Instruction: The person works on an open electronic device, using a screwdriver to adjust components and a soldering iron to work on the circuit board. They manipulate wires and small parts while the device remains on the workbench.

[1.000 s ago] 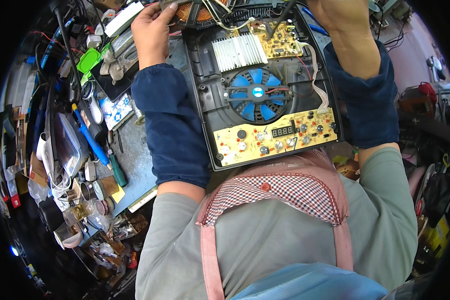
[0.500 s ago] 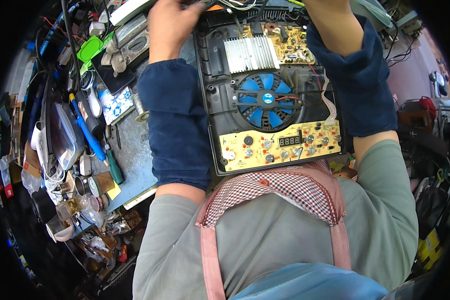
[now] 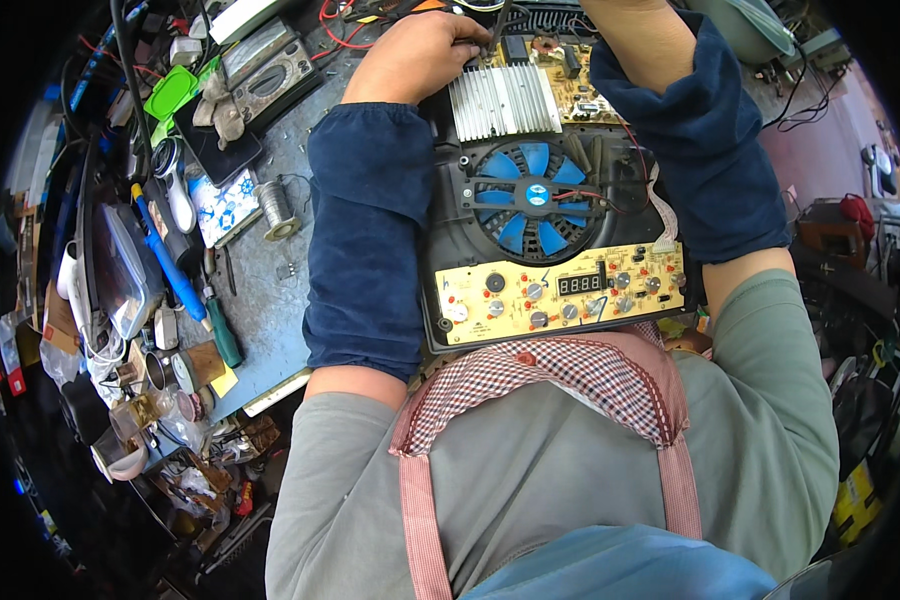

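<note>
An opened black appliance housing (image 3: pixel 445 240) lies in front of me, with a silver finned heat sink (image 3: pixel 500 105), a circuit board (image 3: pixel 590 95), a blue-bladed fan (image 3: pixel 535 195) and a yellow control board with a display (image 3: pixel 500 310) inside. My left hand (image 3: pixel 410 55) is at its upper left, just beyond the heat sink, fingers curled beside dark cables; what they grip is hidden. My right hand (image 3: pixel 635 35) reaches past the upper right of the housing, its fingers out of the frame.
At the left lie a multimeter (image 3: pixel 280 75), green plastic tray (image 3: pixel 170 90), solder spool (image 3: pixel 278 210), blue soldering tool (image 3: pixel 170 270) and green-handled screwdriver (image 3: pixel 222 335). Red wires (image 3: pixel 340 30) run along the top. Cluttered parts fill the far left; a red object (image 3: pixel 858 210) stands at the right.
My left hand has moved right and down to the upper edge of the housing. My right arm has shifted left and up. The copper coil seen earlier at the top no longer shows.
</note>
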Demonstrator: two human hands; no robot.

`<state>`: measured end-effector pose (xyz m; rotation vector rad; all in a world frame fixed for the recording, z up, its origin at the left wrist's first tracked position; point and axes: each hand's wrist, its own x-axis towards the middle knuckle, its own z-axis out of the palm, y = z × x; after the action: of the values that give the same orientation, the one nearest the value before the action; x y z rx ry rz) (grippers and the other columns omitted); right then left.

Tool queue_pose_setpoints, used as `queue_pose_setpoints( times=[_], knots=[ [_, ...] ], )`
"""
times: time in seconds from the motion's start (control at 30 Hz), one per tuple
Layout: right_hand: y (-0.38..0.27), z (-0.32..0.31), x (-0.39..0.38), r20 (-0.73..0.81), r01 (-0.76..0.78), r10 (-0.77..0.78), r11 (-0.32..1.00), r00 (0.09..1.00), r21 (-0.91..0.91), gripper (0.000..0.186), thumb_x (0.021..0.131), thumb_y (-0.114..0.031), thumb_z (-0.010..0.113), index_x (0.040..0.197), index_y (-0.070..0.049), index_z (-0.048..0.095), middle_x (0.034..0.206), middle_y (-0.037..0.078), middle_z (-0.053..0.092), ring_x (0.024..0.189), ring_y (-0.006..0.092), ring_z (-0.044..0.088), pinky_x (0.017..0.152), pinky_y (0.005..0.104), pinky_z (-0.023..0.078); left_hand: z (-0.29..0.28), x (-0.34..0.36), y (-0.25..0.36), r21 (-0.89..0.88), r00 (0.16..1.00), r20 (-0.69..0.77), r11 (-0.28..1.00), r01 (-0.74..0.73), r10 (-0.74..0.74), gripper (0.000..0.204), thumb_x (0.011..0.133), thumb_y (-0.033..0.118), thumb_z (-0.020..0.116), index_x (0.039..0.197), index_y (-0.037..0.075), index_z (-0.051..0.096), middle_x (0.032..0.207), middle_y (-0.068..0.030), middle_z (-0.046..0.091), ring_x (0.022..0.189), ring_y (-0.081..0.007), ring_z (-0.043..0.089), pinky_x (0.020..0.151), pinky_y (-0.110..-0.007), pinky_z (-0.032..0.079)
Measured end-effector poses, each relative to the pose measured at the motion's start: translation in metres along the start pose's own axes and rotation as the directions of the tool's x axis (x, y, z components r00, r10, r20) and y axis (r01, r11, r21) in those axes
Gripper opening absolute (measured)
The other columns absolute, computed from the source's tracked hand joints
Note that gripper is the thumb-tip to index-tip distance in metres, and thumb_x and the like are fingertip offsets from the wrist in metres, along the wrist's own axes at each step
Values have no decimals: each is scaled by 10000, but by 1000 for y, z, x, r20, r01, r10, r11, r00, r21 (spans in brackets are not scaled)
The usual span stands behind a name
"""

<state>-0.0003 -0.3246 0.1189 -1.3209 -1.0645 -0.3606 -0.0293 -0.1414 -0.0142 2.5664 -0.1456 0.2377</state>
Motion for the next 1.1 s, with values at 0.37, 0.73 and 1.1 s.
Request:
queue_pose_setpoints(
  times=[0.37, 0.73, 1.1],
  knots=[
    [-1, -2, -1, 18, 16, -15, 999, 1000, -30, 209, 949, -216, 693, 1031, -69, 570, 796, 53, 614, 623, 158, 603, 518, 276, 471, 0, -3, 9, 87, 1000, -20, 996, -8, 10, 311, 982, 200, 646, 1273, 105, 699, 1117, -166, 748, 1054, -334, 709, 954, -394, 541],
    [-3, -2, -1, 26, 37, -35, 998, 999, -56, 201, 931, -192, 688, 1038, -60, 581, 808, 74, 625, 653, 192, 613, 551, 298, 482, 2, -3, 9, 81, 999, -35, 996, 30, -27, 326, 974, 208, 655, 1278, 98, 698, 1133, -177, 742, 1073, -351, 703, 961, -407, 537],
    [-8, -7, 2, 34, 74, -71, 993, 997, -97, 199, 914, -168, 684, 1045, -50, 592, 821, 96, 635, 682, 226, 624, 584, 320, 492, 2, -2, 9, 76, 999, -36, 997, 11, -9, 325, 976, 222, 654, 1277, 107, 698, 1145, -178, 740, 1081, -349, 702, 964, -406, 537]
  ],
)
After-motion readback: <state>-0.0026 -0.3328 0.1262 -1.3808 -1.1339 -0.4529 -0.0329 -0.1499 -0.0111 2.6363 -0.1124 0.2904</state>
